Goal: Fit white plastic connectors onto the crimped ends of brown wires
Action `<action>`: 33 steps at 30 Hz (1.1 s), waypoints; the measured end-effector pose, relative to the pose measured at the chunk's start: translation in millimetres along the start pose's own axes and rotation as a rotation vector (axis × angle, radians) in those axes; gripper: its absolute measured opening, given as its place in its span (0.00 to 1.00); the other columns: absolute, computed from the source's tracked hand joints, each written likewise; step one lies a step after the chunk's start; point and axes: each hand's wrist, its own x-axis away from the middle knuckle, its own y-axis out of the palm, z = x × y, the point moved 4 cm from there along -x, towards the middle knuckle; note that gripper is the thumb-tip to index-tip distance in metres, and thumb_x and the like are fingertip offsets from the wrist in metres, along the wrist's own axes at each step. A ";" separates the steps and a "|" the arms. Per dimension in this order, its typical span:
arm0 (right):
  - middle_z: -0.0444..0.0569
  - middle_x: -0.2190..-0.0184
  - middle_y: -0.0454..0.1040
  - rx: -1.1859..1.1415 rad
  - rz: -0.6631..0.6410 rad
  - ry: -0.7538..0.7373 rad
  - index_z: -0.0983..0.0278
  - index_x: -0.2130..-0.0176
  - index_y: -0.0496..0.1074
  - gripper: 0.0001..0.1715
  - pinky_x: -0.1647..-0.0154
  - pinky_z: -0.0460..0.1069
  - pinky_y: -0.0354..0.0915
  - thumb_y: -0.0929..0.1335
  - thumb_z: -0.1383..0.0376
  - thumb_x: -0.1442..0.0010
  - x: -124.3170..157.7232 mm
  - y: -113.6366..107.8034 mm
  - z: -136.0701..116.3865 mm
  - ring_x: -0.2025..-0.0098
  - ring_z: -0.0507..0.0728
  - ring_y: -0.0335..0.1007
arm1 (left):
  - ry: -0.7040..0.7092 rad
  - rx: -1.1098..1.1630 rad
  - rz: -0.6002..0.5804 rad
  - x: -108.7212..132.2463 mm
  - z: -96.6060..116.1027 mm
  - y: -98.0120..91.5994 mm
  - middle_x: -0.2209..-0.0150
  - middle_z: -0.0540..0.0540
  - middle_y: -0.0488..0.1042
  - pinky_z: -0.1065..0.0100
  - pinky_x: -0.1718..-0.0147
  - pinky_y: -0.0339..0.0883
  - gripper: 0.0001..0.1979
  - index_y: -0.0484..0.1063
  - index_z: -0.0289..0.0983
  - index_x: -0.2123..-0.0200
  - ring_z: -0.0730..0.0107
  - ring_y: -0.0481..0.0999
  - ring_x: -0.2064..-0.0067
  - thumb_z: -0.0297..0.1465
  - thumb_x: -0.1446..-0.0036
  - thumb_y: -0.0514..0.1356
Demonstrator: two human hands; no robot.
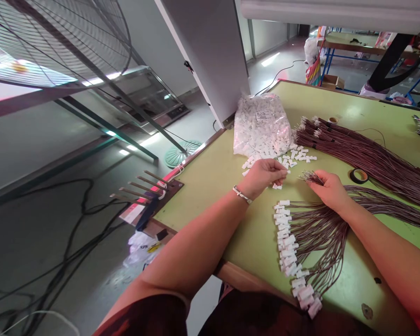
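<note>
My left hand, with a bracelet at the wrist, is closed in a pinch, and a small white connector housing shows at its fingertips. Opposite it, my right hand grips a bundle of brown wires whose bare metal terminals point toward the left hand. Below the right hand, more brown wires fan out to a column of white connectors along their ends. Loose white connector housings lie scattered behind the left hand, in front of a clear plastic bag full of them.
A thick bundle of brown wires lies at the back right, with a roll of black tape before it. A rack with metal prongs sits at the left edge of the green table. A large fan stands at the upper left.
</note>
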 end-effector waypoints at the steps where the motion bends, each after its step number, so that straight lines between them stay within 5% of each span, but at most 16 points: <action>1: 0.39 0.83 0.57 -0.011 0.007 0.007 0.62 0.78 0.61 0.13 0.75 0.46 0.50 0.65 0.57 0.50 0.0 -0.4 0.1 0.77 0.50 0.52 | -0.001 -0.010 -0.015 0.1 0.8 -0.6 0.82 0.49 0.72 0.76 0.81 0.62 0.07 0.72 0.30 0.74 0.79 0.69 0.80 0.27 0.53 0.67; 10: 0.39 0.82 0.57 -0.049 0.042 -0.041 0.62 0.79 0.60 0.10 0.74 0.46 0.51 0.65 0.61 0.52 3.6 1.4 -6.2 0.77 0.49 0.52 | -0.058 0.130 -0.210 -1.8 -12.9 9.0 0.77 0.47 0.75 0.74 0.77 0.63 0.11 0.75 0.30 0.69 0.78 0.71 0.77 0.30 0.56 0.69; 18: 0.38 0.83 0.58 -0.015 0.052 -0.036 0.62 0.79 0.61 0.08 0.75 0.46 0.50 0.65 0.63 0.53 4.6 3.1 -6.6 0.77 0.49 0.52 | -0.064 0.139 -0.226 -2.1 -13.7 9.8 0.77 0.48 0.73 0.74 0.75 0.63 0.11 0.74 0.31 0.67 0.79 0.71 0.76 0.30 0.55 0.68; 27: 0.40 0.80 0.60 -0.139 -0.056 0.028 0.63 0.77 0.64 0.14 0.74 0.46 0.52 0.67 0.56 0.50 1.4 10.6 -4.4 0.75 0.50 0.53 | 0.299 -0.269 -0.009 7.0 -0.5 21.4 0.77 0.51 0.71 0.73 0.73 0.63 0.03 0.72 0.34 0.75 0.77 0.68 0.74 0.25 0.55 0.65; 33: 0.40 0.79 0.60 -0.323 -0.115 0.074 0.65 0.73 0.67 0.21 0.72 0.46 0.54 0.68 0.49 0.50 0.9 12.0 -7.7 0.74 0.50 0.54 | 0.422 -0.388 0.016 10.7 3.9 25.7 0.70 0.48 0.76 0.71 0.67 0.66 0.01 0.74 0.36 0.73 0.74 0.72 0.69 0.25 0.51 0.64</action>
